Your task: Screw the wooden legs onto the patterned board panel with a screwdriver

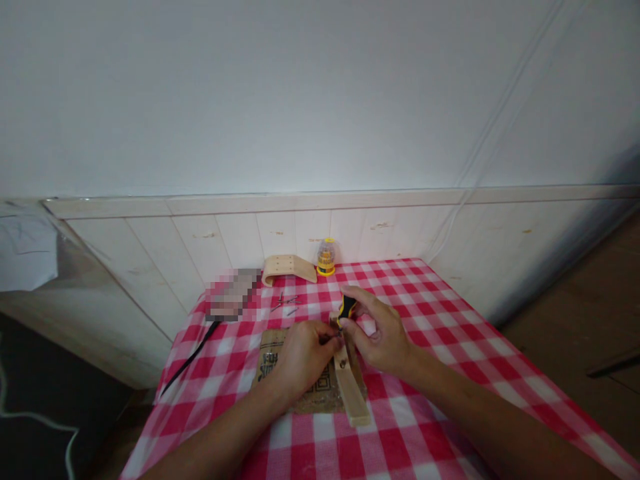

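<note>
My right hand (387,339) grips the short black and yellow handle of a screwdriver (347,307), which is tilted and points down. Close to its lower end, my left hand (306,357) is closed in a pinch over a pale wooden bar (353,395). What those fingers hold is too small and covered to make out. Lengthwise, the bar points toward me, with a dark hole or fitting on its upper face. Under it lies a brown printed cardboard sheet (317,401), partly covered by my left hand and forearm.
Several screws (286,303) lie on the red and white checked tablecloth (400,407). Behind them are a bent wooden piece (291,267) with holes and a clear, yellow-capped container (327,257). A pixelated object (233,293) with a black strap or cord sits left, near the panelled wall (240,233).
</note>
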Motion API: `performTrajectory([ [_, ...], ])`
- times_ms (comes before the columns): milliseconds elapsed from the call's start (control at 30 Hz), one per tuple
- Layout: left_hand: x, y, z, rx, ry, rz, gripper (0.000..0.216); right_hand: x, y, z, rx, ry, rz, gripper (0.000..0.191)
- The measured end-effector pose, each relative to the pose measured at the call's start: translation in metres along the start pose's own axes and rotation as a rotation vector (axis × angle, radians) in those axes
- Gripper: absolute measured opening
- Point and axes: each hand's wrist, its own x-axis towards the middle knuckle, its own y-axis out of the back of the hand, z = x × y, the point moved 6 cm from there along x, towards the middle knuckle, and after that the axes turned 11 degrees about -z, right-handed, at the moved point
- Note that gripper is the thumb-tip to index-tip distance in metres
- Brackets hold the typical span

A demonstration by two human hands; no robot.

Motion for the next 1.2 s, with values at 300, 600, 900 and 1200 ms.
performTrajectory([
  [300,-0.0011,0.0010,0.0016,-0.019,-0.005,0.005,0.025,0.0015,-0.0002,-0.0026,-0.001,0.042,0.022,0.055],
  [600,0.0003,-0.0009,-0.0035,-0.019,-0.023,0.000,0.023,-0.0022,-0.0039,-0.0088,-0.025,0.102,-0.010,0.059],
  [900,0.0007,0.0001,-0.0016,-0.012,-0.009,0.004,0.024,-0.0047,-0.0059,-0.0052,-0.022,0.083,-0.012,0.060],
  [1200,-0.0011,0.0007,-0.0004,-0.033,-0.007,0.012,0.024,-0.0023,-0.0046,-0.0050,-0.036,0.074,0.003,0.057],
])
